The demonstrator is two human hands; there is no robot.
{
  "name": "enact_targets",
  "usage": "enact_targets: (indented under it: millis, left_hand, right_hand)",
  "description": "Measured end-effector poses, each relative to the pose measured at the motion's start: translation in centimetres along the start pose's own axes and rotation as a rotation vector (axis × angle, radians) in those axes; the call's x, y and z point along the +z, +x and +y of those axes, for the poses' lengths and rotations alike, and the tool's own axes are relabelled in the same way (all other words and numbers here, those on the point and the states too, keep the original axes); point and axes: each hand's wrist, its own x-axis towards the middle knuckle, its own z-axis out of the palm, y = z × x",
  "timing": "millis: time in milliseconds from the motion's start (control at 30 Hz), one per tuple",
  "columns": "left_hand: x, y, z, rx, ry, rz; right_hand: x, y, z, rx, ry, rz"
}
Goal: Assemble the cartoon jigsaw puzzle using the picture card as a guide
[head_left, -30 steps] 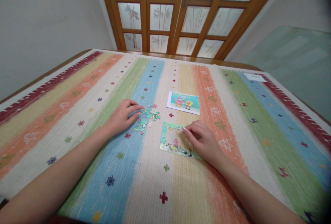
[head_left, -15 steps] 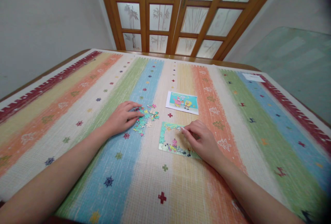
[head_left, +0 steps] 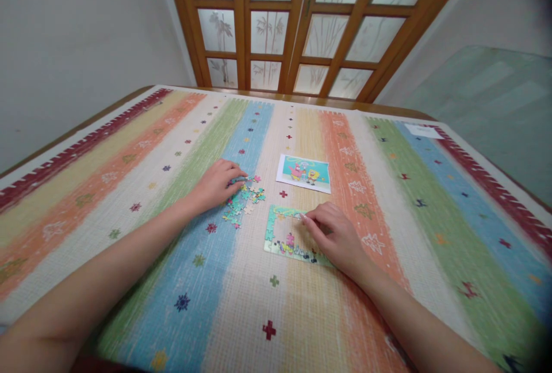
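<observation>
In the head view, the puzzle (head_left: 290,239) lies on the tablecloth (head_left: 248,304), its visible edges largely joined, much of its middle bare. Loose pieces (head_left: 237,206) remain under the left hand (head_left: 221,182); the right hand (head_left: 334,231) covers the puzzle's right side, and whether either hand's fingertips pinch anything, I cannot tell.

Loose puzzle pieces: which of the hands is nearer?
Left. The left hand is right at the loose puzzle pieces, fingers over their far edge; the right hand is off to their right, at the partly built puzzle.
</observation>
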Motion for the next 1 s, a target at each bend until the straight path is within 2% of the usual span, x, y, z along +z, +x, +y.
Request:
enact_targets:
  millis: [133,233,467,667,833,1000]
  left_hand:
    - [1.1,2.7,-0.5,0.003,0.002,-0.043]
    - [2.0,3.7,-0.5,-0.007,-0.006,-0.039]
    - [2.8,4.2,-0.7,-0.019,-0.053,-0.033]
    - [2.6,4.6,-0.5,-0.026,-0.099,-0.027]
    - [1.5,4.2,1.8,-0.038,-0.174,-0.042]
    - [0.8,2.9,6.8,0.009,-0.292,-0.124]
  right_hand:
    - [0.0,0.0,-0.1,-0.004,-0.003,0.013]
    - [0.0,0.0,-0.2,-0.003,-0.007,0.017]
    - [0.2,-0.1,0.0,0.002,0.014,0.007]
    - [0.2,-0.1,-0.1,-0.008,0.009,0.021]
    - [0.2,-0.1,-0.1,0.002,-0.004,0.017]
    - [0.0,0.0,-0.6,0.014,0.015,0.019]
